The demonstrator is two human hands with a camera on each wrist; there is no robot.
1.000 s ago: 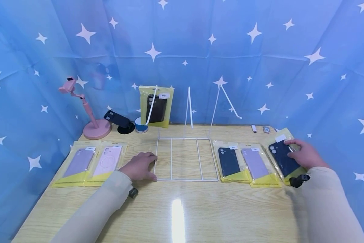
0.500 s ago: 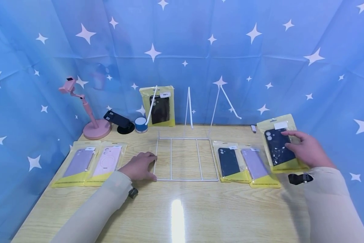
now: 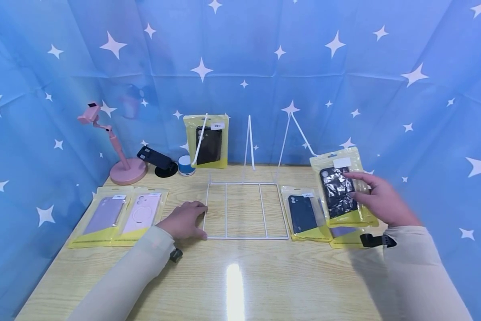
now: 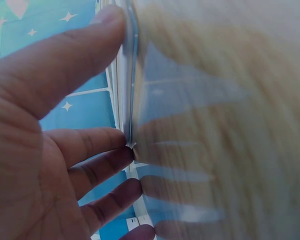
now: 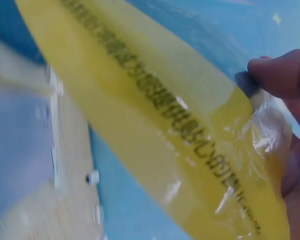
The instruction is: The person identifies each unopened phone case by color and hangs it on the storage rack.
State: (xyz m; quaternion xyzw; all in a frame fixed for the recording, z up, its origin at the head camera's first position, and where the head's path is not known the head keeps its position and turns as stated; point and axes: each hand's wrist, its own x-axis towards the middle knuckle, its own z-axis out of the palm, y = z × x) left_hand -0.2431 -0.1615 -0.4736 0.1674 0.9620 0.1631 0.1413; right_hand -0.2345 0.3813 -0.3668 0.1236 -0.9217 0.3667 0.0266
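Your right hand (image 3: 379, 203) grips a bagged black phone case (image 3: 340, 189), fingers curled over its front, holding it upright in the air above the packets near the bench's right edge. Below it lie a dark case packet (image 3: 303, 215) and a partly hidden one (image 3: 345, 236). Your left hand (image 3: 184, 219) rests flat, fingers straight, on the front left corner of the white wire rack (image 3: 244, 209) at the bench's middle. Two pale case packets (image 3: 120, 215) lie near the left edge.
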